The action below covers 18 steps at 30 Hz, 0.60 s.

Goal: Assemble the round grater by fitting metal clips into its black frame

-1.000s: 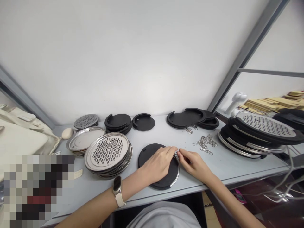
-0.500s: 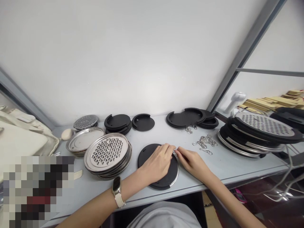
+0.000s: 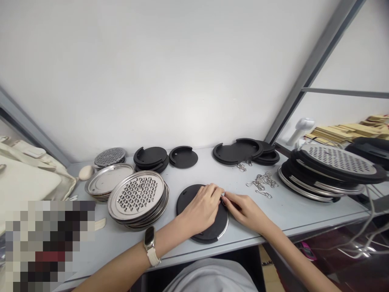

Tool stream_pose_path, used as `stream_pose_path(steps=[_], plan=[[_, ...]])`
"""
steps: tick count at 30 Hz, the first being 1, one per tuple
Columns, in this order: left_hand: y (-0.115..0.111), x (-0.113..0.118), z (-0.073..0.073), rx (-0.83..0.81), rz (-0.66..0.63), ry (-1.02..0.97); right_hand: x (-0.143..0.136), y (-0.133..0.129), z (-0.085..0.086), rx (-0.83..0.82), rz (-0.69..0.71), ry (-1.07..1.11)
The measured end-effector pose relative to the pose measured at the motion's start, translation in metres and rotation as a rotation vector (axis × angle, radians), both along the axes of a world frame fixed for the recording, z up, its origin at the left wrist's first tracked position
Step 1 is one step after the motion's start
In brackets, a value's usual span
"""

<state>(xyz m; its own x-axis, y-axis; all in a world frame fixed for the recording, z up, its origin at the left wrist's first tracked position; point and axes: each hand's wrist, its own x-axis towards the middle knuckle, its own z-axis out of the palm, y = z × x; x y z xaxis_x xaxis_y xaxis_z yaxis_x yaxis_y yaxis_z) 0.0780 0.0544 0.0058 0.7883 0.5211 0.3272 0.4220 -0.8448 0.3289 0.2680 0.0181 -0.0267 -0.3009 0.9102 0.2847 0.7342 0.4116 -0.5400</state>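
Note:
A round black disc [image 3: 209, 229] with a metal edge at its right lies on the grey table. Over its upper right part rests my left hand [image 3: 204, 205], fingers closed and tips at the disc's right rim. My right hand [image 3: 243, 209] pinches a small metal piece [image 3: 223, 195] at that same rim, against the left fingertips; most of the piece is hidden. Loose wire hooks [image 3: 263, 181] lie beyond my right hand. Left of the disc stands a stack of round metal grater plates [image 3: 138, 194].
Plain metal discs [image 3: 107, 179] are stacked at the left. Black holders [image 3: 152, 156] line the wall. Assembled black and metal discs [image 3: 337, 162] form a tall pile at the right. The table edge [image 3: 243, 240] runs close in front.
My right hand has shifted slightly, its index finger now stretched further over the thumb at the rim. My left hand and the disc have hardly moved.

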Motion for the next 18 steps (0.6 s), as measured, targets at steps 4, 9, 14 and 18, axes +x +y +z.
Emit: stream_pose_path(steps=[4, 9, 14, 18], plan=[[0.0003, -0.0002, -0.0004, -0.005, -0.018, 0.006, -0.0001, -0.0011, 0.0008, -0.01, 0.015, 0.012], [0.0005, -0.0003, -0.0003, -0.028, -0.045, -0.022, 0.0008, -0.0011, -0.0022, 0.023, 0.024, 0.003], [0.0, 0.0002, 0.0001, -0.047, -0.049, -0.04, 0.0011, -0.002, -0.0038, 0.08, 0.016, -0.02], [-0.0015, 0.0002, 0.0006, -0.061, -0.052, -0.051, 0.0009, -0.0023, -0.0034, 0.134, 0.021, -0.04]])
